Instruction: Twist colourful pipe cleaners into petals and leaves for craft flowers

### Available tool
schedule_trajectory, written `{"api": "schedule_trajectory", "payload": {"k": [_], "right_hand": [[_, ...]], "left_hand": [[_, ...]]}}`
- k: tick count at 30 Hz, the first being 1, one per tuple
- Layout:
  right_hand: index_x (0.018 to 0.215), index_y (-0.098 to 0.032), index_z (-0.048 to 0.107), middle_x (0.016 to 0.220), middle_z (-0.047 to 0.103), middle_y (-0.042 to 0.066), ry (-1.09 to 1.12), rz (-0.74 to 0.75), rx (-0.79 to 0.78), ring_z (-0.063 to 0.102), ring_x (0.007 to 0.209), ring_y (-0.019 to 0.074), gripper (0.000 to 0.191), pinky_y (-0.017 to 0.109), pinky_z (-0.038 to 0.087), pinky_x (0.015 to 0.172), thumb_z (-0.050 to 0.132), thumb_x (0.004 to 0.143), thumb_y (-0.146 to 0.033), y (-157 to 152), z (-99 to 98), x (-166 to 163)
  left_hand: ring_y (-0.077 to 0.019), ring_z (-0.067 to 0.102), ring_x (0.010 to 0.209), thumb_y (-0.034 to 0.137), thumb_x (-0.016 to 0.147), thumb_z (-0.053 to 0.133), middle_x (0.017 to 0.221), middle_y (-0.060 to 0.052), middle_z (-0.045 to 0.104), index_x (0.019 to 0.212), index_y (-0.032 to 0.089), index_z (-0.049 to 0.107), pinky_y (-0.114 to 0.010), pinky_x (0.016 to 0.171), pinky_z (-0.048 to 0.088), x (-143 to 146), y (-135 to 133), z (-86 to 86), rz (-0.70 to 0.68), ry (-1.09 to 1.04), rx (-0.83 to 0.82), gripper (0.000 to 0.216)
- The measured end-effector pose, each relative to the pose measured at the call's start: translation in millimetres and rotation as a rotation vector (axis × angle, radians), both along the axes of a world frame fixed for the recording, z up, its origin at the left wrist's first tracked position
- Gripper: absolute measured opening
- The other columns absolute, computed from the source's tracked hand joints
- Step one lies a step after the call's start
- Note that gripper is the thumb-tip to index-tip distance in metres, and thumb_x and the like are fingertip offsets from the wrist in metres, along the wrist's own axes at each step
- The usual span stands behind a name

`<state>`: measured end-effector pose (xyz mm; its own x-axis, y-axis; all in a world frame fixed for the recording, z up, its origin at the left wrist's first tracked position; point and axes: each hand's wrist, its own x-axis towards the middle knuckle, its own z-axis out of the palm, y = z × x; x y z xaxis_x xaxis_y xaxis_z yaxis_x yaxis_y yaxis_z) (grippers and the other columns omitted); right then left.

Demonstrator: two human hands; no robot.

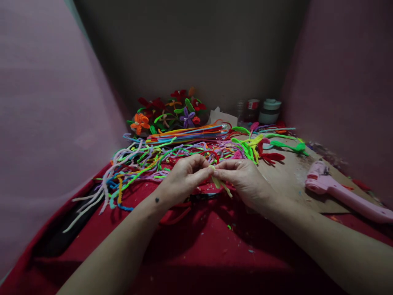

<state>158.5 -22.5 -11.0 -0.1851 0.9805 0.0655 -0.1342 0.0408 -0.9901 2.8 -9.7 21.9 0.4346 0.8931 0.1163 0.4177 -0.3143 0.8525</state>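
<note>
1. Pale yellow fuzzy stem (226, 189): held up at the centre, above the red-covered table (251, 241), its ends pointing downward.
2. Tangle of multicoloured stems (153, 157): heaped from the left side to behind the yellow piece.
3. Left hand (188, 174): thumb and forefinger pinching the yellow stem.
4. Right hand (245, 176): pinching the same stem, fingertips just beside the left's.
5. Brown board (285, 184): beyond the right wrist.
6. Pink tool (353, 198): lying partly on the board.

dim view; likely home craft corner: pipe cleaners (190, 133), fuzzy flowers (188, 118), red cloth (215, 250).
</note>
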Motion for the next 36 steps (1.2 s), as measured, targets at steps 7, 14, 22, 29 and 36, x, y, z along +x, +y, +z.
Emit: {"api": "schedule_trajectory", "payload": {"k": [7, 14, 22, 29, 36], "right_hand": [[0.054, -0.015, 0.057, 0.048, 0.051, -0.003, -0.066, 0.033, 0.021, 0.039, 0.043, 0.0056, 0.021, 0.021, 0.028, 0.042, 0.063, 0.067, -0.029, 1.0, -2.6, -1.3], [0.052, -0.015, 0.056, 0.046, 0.05, -0.004, -0.098, 0.07, -0.013, 0.037, 0.042, 0.0048, 0.02, 0.022, 0.026, 0.043, 0.063, 0.067, -0.025, 1.8, -3.2, -2.2], [0.046, -0.015, 0.058, 0.04, 0.049, -0.004, -0.165, 0.108, -0.117, 0.036, 0.038, 0.0047, 0.017, 0.022, 0.023, 0.041, 0.063, 0.063, -0.015, 2.1, 0.5, -2.6], [0.048, -0.015, 0.056, 0.038, 0.046, -0.005, -0.031, 0.066, -0.19, 0.034, 0.034, 0.0042, 0.019, 0.022, 0.022, 0.039, 0.067, 0.061, -0.023, 2.2, 5.3, 1.2], [0.055, -0.014, 0.056, 0.048, 0.052, -0.004, 0.12, -0.015, -0.148, 0.042, 0.04, 0.0057, 0.02, 0.022, 0.03, 0.042, 0.072, 0.06, -0.026, 6.4, 0.5, 2.3]], "left_hand": [[-0.0064, 0.041, 0.05, 0.035, 0.077, 0.052, 0.058, 0.004, 0.046, 0.07, 0.014, 0.05, -0.019, 0.048, 0.032, -4.5, 3.3, 1.9, -0.059, 0.064, -0.199, 0.022], [-0.0056, 0.04, 0.05, 0.037, 0.077, 0.053, 0.059, 0.004, 0.046, 0.072, 0.014, 0.048, -0.018, 0.046, 0.03, -10.3, 7.4, 3.3, -0.138, 0.115, -0.257, 0.024], [-0.0059, 0.035, 0.053, 0.03, 0.078, 0.05, 0.06, 0.005, 0.041, 0.07, 0.014, 0.048, -0.018, 0.047, 0.026, -7.2, 7.1, -3.5, -0.148, 0.227, -0.081, 0.017], [-0.006, 0.041, 0.052, 0.033, 0.077, 0.054, 0.06, 0.003, 0.048, 0.074, 0.012, 0.056, -0.018, 0.048, 0.031, -10.8, 9.0, 5.4, -0.098, 0.119, -0.196, 0.021], [-0.0069, 0.045, 0.044, 0.032, 0.072, 0.059, 0.055, 0.002, 0.052, 0.069, 0.012, 0.056, -0.02, 0.045, 0.037, -5.1, 11.1, -6.2, -0.122, -0.013, -0.359, 0.021]]}}
